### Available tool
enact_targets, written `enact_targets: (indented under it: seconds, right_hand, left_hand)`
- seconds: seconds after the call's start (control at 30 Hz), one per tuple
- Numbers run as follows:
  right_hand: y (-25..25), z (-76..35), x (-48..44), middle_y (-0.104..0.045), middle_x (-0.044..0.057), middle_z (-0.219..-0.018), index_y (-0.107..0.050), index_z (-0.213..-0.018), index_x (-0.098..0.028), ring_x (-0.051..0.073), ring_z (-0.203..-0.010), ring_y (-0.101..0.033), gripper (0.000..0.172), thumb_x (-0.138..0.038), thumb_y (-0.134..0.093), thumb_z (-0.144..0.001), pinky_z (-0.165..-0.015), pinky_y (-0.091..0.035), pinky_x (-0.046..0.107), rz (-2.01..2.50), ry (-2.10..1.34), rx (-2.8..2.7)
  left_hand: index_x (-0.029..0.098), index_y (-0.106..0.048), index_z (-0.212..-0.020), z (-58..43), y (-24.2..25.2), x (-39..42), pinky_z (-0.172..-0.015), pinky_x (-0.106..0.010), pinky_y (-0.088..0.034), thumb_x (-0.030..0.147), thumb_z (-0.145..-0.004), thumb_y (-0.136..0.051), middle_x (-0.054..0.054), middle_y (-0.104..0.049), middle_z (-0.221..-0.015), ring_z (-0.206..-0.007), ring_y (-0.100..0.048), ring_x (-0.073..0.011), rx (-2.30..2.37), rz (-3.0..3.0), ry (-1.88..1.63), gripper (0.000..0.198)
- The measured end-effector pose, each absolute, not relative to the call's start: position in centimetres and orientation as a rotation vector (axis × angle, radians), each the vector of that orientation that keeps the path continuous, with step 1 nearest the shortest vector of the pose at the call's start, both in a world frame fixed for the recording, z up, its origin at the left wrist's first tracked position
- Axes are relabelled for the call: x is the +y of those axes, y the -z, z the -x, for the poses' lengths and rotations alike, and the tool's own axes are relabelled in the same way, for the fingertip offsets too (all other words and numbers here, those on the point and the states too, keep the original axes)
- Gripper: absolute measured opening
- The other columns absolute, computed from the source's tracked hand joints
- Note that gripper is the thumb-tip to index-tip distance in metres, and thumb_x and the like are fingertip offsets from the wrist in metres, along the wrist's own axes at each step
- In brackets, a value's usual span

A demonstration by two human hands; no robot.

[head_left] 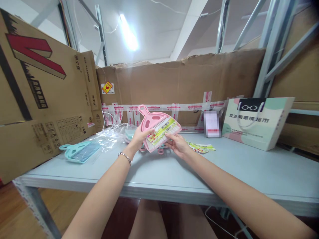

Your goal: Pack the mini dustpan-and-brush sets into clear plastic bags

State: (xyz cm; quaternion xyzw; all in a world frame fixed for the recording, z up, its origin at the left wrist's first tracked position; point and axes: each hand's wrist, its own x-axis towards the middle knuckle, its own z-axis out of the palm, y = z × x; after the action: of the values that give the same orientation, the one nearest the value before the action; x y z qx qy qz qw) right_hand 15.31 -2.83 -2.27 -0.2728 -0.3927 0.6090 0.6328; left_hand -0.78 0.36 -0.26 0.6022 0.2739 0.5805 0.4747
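Observation:
A small pink dustpan (154, 122) with a white brush and a colourful paper label (161, 130) across it is held up above the grey table (224, 166). My left hand (139, 136) grips its left edge, a bracelet on that wrist. My right hand (177, 143) pinches the lower right edge by the label. Under the dustpan lie more pink pieces (159, 151), partly hidden.
A teal dustpan (79, 151) in clear plastic wrap lies at the table's left. Loose plastic bags (112, 134) sit behind it. A printed paper label (200, 147) lies to the right, and a paper gift bag (256, 121) stands further right. Cardboard boxes (42, 99) wall the left and back.

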Motion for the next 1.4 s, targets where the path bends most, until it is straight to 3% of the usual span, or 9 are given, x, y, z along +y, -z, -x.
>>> enact_targets:
  seconds: [0.17,0.33,0.67,0.73,0.93,1.1,1.17,1.27,1.4]
  right_hand:
    - [1.6,-16.6,-2.5,-0.071,0.0,-0.07,-0.062,-0.077,-0.017,0.012,-0.059,-0.067,0.017,-0.004,-0.068,-0.067,-0.056,-0.056,0.02,0.597,-1.309,-0.73]
    - [0.9,-18.3,-1.9,-0.071,-0.001,-0.069,-0.063,-0.08,-0.017,0.011,-0.058,-0.067,0.017,-0.002,-0.061,-0.071,-0.053,-0.056,0.018,0.552,-1.209,-0.593]
    - [0.7,-18.7,-1.7,-0.071,-0.001,-0.066,-0.063,-0.081,-0.016,0.011,-0.058,-0.066,0.018,-0.001,-0.057,-0.073,-0.053,-0.056,0.019,0.559,-1.194,-0.518]
    - [0.8,-18.9,-1.6,-0.071,-0.001,-0.066,-0.063,-0.081,-0.016,0.011,-0.057,-0.066,0.019,0.0,-0.058,-0.072,-0.053,-0.056,0.019,0.552,-1.187,-0.515]
    - [0.7,-19.4,-1.5,-0.071,-0.001,-0.066,-0.062,-0.083,-0.016,0.01,-0.056,-0.066,0.02,0.0,-0.057,-0.073,-0.052,-0.056,0.018,0.543,-1.172,-0.49]
    - [0.6,-19.1,-1.7,-0.07,0.0,-0.065,-0.062,-0.083,-0.014,0.011,-0.054,-0.065,0.019,0.001,-0.055,-0.074,-0.049,-0.055,0.018,0.563,-1.175,-0.486]
    - [0.6,-19.0,-1.8,-0.07,0.0,-0.065,-0.063,-0.083,-0.014,0.011,-0.054,-0.065,0.02,0.001,-0.055,-0.075,-0.049,-0.055,0.019,0.571,-1.179,-0.486]
    - [0.6,-19.0,-1.8,-0.07,-0.001,-0.064,-0.063,-0.083,-0.015,0.011,-0.055,-0.065,0.02,0.001,-0.054,-0.075,-0.049,-0.055,0.019,0.585,-1.182,-0.485]
    - [0.5,-18.9,-2.1,-0.069,-0.001,-0.063,-0.062,-0.081,-0.014,0.01,-0.054,-0.064,0.019,0.002,-0.053,-0.076,-0.049,-0.054,0.018,0.615,-1.194,-0.468]
  left_hand:
    - [0.016,-0.055,-0.088,3.3,-1.0,1.6,-0.071,-0.028,-0.05,0.052,-0.075,-0.056,-0.008,-0.064,-0.09,-0.082,-0.062,-0.016,0.878,-1.381,-1.887,0.039]
    - [0.018,-0.054,-0.082,6.7,-2.1,2.4,-0.074,-0.028,-0.047,0.038,-0.084,-0.038,-0.006,-0.063,-0.084,-0.083,-0.06,-0.016,1.27,-1.275,-2.352,0.026]
    - [0.023,-0.069,-0.086,5.1,-0.1,1.3,-0.095,-0.046,-0.029,0.032,-0.059,-0.071,-0.01,-0.064,-0.102,-0.107,-0.048,-0.0345,1.575,-2.535,-1.106,0.029]
    - [0.024,-0.071,-0.071,5.5,-0.4,1.0,-0.094,-0.047,-0.028,0.024,-0.065,-0.064,-0.01,-0.066,-0.097,-0.103,-0.05,-0.0343,1.572,-2.503,-1.071,0.01]
    - [0.026,-0.069,-0.056,7.2,-1.6,-0.3,-0.098,-0.055,-0.015,0.003,-0.059,-0.052,-0.004,-0.062,-0.113,-0.12,-0.038,-0.0342,1.812,-2.479,-0.977,0.029]
    - [0.024,-0.066,-0.081,6.3,-1.9,-1.0,-0.094,-0.051,-0.024,0.008,-0.071,-0.046,-0.005,-0.058,-0.118,-0.118,-0.04,-0.0268,2.117,-2.418,-1.25,0.026]
    - [0.023,-0.063,-0.089,4.6,-1.5,-1.1,-0.091,-0.048,-0.028,0.025,-0.08,-0.048,-0.007,-0.06,-0.113,-0.113,-0.043,-0.0263,2.062,-2.537,-1.255,0.017]
    - [0.019,-0.061,-0.092,1.8,-0.3,-1.2,-0.086,-0.046,-0.032,0.048,-0.08,-0.049,-0.011,-0.061,-0.106,-0.104,-0.047,-0.0288,2.032,-2.743,-1.02,0.034]
    - [0.013,-0.061,-0.093,0.3,1.1,-0.4,-0.081,-0.042,-0.035,0.028,-0.081,-0.052,-0.015,-0.06,-0.102,-0.1,-0.05,-0.0298,2.153,-2.794,-0.742,0.022]
